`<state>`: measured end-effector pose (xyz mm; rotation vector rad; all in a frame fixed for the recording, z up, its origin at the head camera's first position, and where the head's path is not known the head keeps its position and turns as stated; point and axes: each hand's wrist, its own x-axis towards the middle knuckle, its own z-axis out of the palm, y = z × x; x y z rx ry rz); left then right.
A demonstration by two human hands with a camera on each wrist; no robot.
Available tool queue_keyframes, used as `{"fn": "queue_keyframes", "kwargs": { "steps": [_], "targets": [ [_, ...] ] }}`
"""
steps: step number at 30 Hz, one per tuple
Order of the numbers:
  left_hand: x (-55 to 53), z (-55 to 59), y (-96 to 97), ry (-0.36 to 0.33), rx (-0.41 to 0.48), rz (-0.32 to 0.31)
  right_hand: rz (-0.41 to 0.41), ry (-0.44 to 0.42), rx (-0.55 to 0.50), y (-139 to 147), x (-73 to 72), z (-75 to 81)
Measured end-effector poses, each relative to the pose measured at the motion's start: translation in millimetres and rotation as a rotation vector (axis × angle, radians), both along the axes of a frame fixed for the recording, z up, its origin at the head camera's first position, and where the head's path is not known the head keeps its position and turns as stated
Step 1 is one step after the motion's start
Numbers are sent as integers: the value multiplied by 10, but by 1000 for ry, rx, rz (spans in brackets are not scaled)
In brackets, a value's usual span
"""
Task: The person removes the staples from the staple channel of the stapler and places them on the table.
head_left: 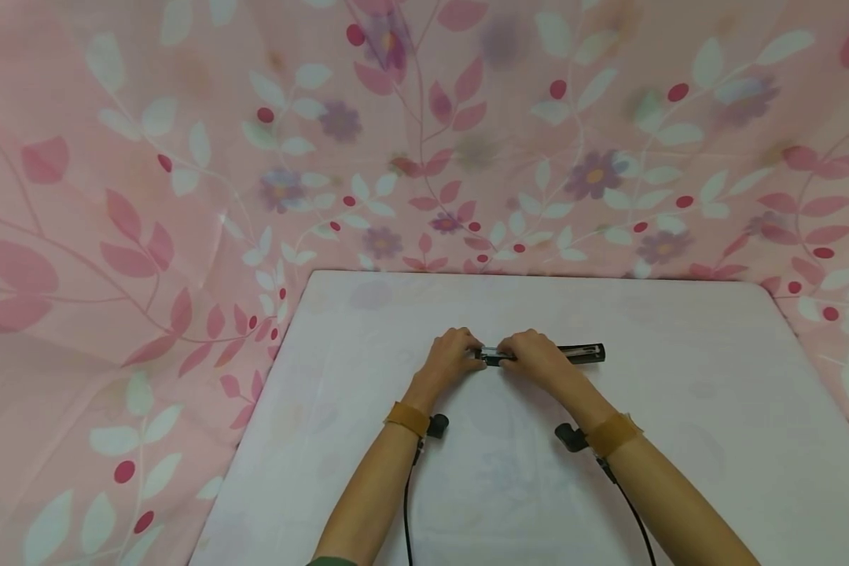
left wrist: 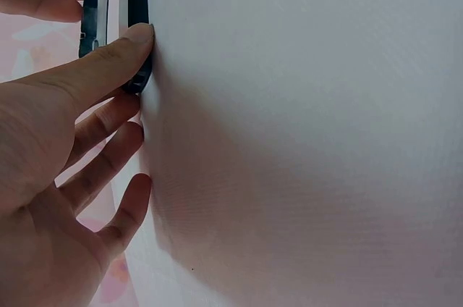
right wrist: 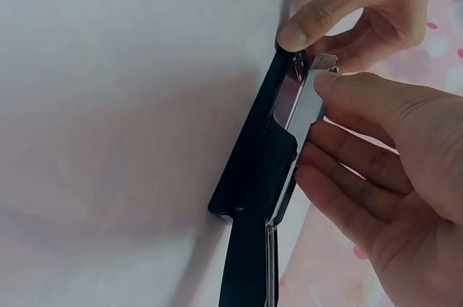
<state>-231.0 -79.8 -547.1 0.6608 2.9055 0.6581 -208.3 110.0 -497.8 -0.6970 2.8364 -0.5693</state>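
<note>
A black stapler (head_left: 586,353) lies on the white table with its top cover swung back to the right. In the right wrist view, its black base (right wrist: 246,137) rests along the tabletop and the silver staple magazine (right wrist: 307,101) stands at a slight angle above it. My left hand (head_left: 456,358) pinches the base's left end, thumb on one side and fingers behind, as the left wrist view of the stapler (left wrist: 137,3) also shows. My right hand (head_left: 534,358) holds the magazine near its tip between thumb and fingers. The opened cover (right wrist: 246,263) extends past the right hand.
The white tabletop (head_left: 509,472) spreads around both hands, its far edge meeting a pink floral cloth (head_left: 424,157) behind. Brown straps hold a small black camera (head_left: 437,426) on the left wrist and another (head_left: 571,437) on the right, with cables trailing toward the person.
</note>
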Motion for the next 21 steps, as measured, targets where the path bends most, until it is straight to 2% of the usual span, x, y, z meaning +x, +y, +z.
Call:
{"fn": "queue_keyframes", "kwargs": {
  "steps": [11, 18, 21],
  "targets": [
    [10, 13, 10, 8, -18, 1, -2, 104, -1, -109, 9, -59],
    [6, 21, 2, 8, -14, 5, -101, 117, -42, -170, 51, -61],
    [0, 23, 2, 8, -11, 3, -141, 115, -1, -186, 65, -38]
  ]
}}
